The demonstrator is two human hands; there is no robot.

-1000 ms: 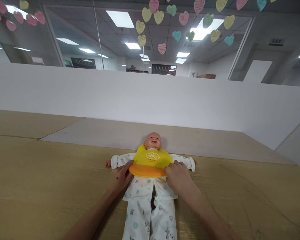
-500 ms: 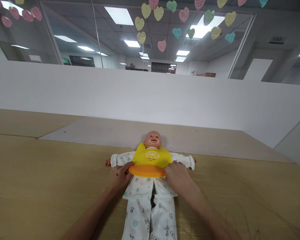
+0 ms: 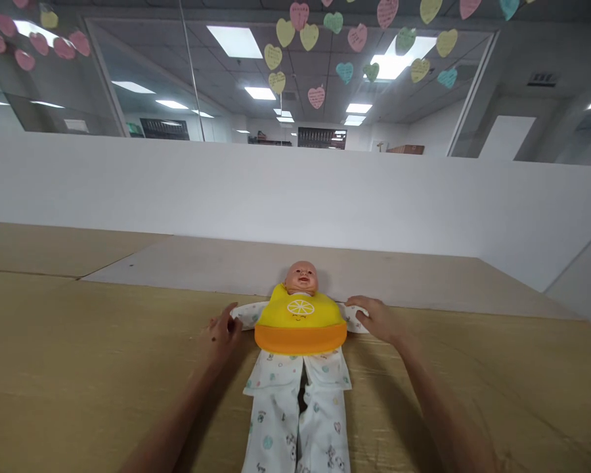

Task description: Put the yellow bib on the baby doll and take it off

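A baby doll (image 3: 301, 277) lies on its back on a wooden table (image 3: 79, 368), dressed in white printed pyjamas (image 3: 295, 401) and a yellow bib with an orange pocket (image 3: 300, 323). My left hand (image 3: 222, 332) rests on the doll's left-side sleeve, fingers curled loosely over it. On the opposite sleeve lies my right hand (image 3: 374, 316), fingers bent around the cuff. Both hands are beside the bib and apart from it.
A white partition wall (image 3: 295, 197) rises behind the table. Above it are glass panes with coloured paper hearts (image 3: 320, 39) stuck on them. A paler board (image 3: 217, 266) lies at the back of the table behind the doll's head.
Both hands have left the lower edge of the bib and moved outward and up onto the doll's sleeves. The bib now lies flat on the doll's chest.
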